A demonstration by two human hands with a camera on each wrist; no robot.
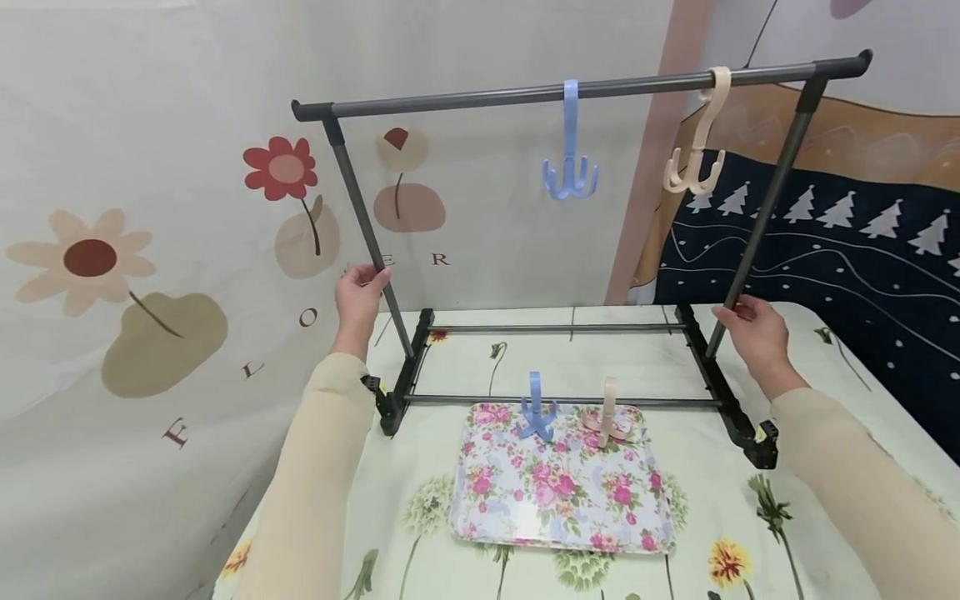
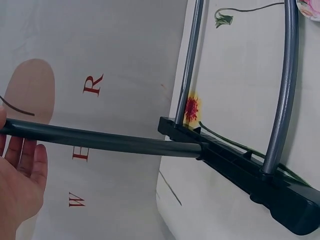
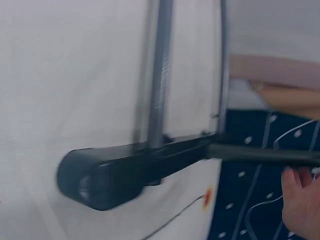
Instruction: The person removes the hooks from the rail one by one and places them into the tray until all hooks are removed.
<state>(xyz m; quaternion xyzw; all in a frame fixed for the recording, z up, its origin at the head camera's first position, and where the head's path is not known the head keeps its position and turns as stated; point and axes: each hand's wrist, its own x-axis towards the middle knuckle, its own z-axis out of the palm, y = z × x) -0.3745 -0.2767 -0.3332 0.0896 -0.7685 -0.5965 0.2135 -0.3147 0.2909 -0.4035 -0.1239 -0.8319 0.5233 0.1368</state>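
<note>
Head view: left hand (image 1: pixel 357 302) is pinching the left post (image 1: pixel 356 200), right hand (image 1: pixel 757 337) the right post (image 1: pixel 776 183); gray rack (image 1: pixel 480 99) is standing on flowered cloth (image 1: pixel 450 358). Apparently steadying or positioning it; next move seemingly calling for even handling, both sides.

A grey curtain (image 1: pixel 150 108) printed with flowers (image 1: pixel 287 168) and red letters (image 1: pixel 176 432) fills the left and upper middle. Right of centre runs a dusty pink strip (image 1: pixel 641 212); at right, navy fabric (image 1: pixel 870 275) with white fir trees (image 1: pixel 836 212) lies below a tan panel (image 1: pixel 885 137). Flower-printed white cloth (image 1: pixel 442 575) spreads across the bottom.
</note>
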